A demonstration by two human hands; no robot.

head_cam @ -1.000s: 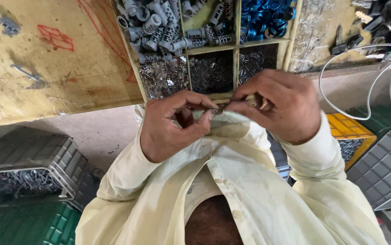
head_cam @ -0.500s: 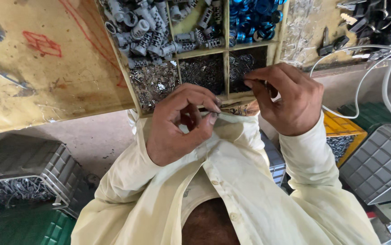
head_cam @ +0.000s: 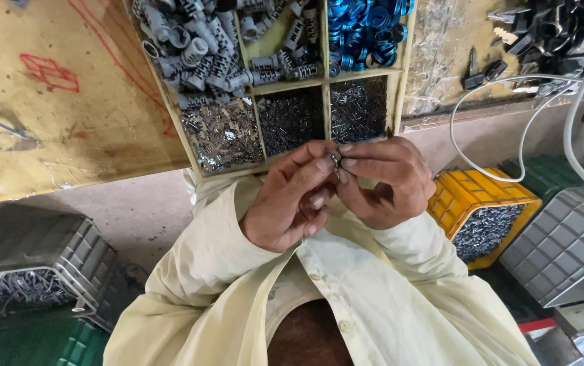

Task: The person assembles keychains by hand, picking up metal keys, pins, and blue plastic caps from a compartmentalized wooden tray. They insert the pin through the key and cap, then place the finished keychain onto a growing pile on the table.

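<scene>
Small metal part (head_cam: 334,158) between fingertips

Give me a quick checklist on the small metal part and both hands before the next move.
1. Small metal part pinched between both hands' fingertips: ok.
2. Left hand gripping it: ok.
3. Right hand gripping it: ok.
4. Part held above the divided parts tray, near its front edge: ok.
5. Part's exact shape and alignment: cannot tell, too small.
6. White cable apart from the hands: ok.
</scene>
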